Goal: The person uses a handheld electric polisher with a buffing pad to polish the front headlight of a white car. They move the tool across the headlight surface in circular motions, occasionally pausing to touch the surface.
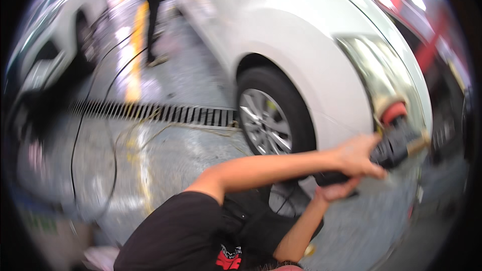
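Observation:
A black and grey power polisher is held in both of my hands at the right. My left hand grips the body near its head, thumb along the near side. Lower down, my right hand is wrapped round the rear handle from beneath. The polisher's red backing with a pale pad is at the lower end of the white car's headlight. The pad appears to touch the lens, though blur hides the exact contact. The white fender curves beside the headlight.
The car's front wheel stands left of my hands. Black cables trail over the grey floor, across a metal drain grate. Another pale car is at the far left. A person in dark trousers stands beyond.

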### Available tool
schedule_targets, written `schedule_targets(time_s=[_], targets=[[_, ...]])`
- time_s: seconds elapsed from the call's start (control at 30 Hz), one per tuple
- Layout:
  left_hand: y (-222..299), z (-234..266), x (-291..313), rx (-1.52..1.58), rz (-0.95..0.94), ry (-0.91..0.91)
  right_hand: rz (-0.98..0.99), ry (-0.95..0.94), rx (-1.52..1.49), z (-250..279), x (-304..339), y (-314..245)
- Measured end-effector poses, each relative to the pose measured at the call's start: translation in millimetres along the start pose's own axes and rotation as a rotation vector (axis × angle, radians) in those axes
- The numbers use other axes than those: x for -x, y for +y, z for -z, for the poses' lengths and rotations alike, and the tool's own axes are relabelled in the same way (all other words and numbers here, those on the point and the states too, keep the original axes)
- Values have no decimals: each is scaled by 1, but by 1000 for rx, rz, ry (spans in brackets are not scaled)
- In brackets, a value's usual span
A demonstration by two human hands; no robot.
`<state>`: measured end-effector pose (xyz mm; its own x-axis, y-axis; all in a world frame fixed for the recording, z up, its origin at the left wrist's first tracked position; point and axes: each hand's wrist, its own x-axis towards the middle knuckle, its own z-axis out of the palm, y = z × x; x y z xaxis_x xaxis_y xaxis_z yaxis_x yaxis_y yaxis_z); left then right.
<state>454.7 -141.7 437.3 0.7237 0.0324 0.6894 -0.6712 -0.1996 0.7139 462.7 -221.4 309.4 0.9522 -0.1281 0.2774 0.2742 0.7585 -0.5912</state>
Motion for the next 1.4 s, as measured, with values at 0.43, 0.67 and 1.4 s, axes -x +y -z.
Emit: schedule_targets(time_s=[0.43,0.67,1.4], targets=[[-4,-69,-6,38,311,-362,63,-147,-84,63,5,-21],[8,9,8,-47,450,-294,131,-193,145,2,28,25],[-4,29,-12,-293,321,-621,302,-71,31,-21,29,113]])
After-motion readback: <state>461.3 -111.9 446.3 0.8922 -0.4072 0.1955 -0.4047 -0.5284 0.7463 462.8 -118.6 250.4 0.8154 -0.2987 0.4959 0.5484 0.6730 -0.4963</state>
